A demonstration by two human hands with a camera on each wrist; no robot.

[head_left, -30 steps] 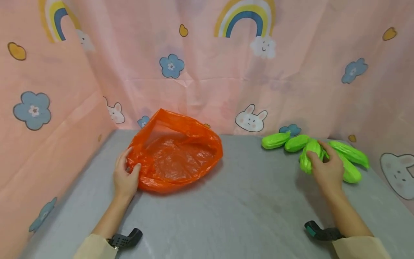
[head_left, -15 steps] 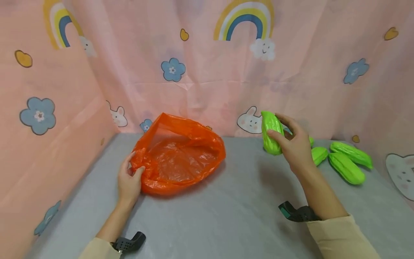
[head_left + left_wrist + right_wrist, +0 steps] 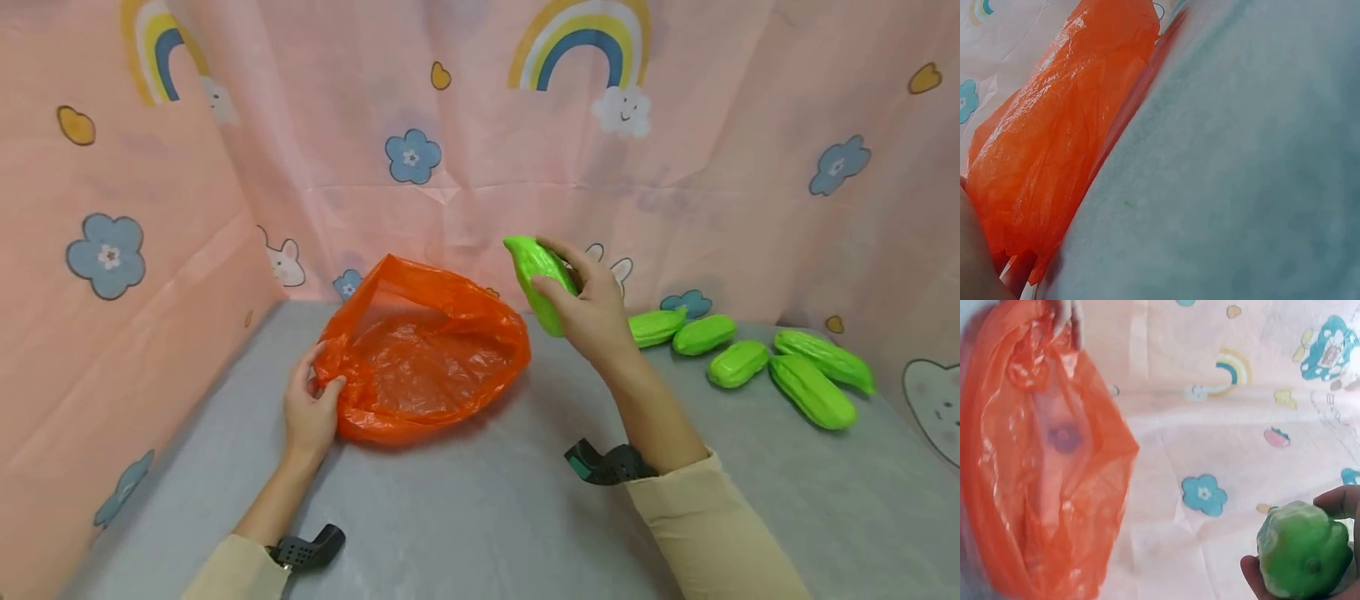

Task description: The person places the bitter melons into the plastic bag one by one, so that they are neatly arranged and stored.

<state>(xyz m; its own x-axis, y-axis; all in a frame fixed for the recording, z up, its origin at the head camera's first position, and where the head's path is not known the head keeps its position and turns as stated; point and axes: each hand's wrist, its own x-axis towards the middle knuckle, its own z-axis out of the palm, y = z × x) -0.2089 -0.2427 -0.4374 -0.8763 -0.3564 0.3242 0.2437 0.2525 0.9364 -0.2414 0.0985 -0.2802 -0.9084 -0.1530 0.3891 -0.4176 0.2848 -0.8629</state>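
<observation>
An orange plastic bag (image 3: 427, 358) lies on the grey table with its mouth spread wide. My left hand (image 3: 311, 417) pinches the bag's left rim between thumb and fingers; the left wrist view has the bag's crinkled side (image 3: 1047, 156) close up. Raised above the table, just right of the bag's mouth, my right hand (image 3: 588, 304) grips a bright green ridged gourd (image 3: 536, 275) that stands tilted, its pointed tip up. From the right wrist, the rounded end of this gourd (image 3: 1304, 550) shows between thumb and fingers, with the bag's mouth (image 3: 1029, 456) at the left.
Several more green gourds (image 3: 738, 364) lie loosely grouped at the table's right rear. Pink printed cloth (image 3: 480, 150) walls the table at the back and both sides. Grey table surface (image 3: 457, 508) stretches in front of the bag.
My right hand has picked the gourd up from the group at the right and carried it left to near the bag. The left hand keeps hold of the rim.
</observation>
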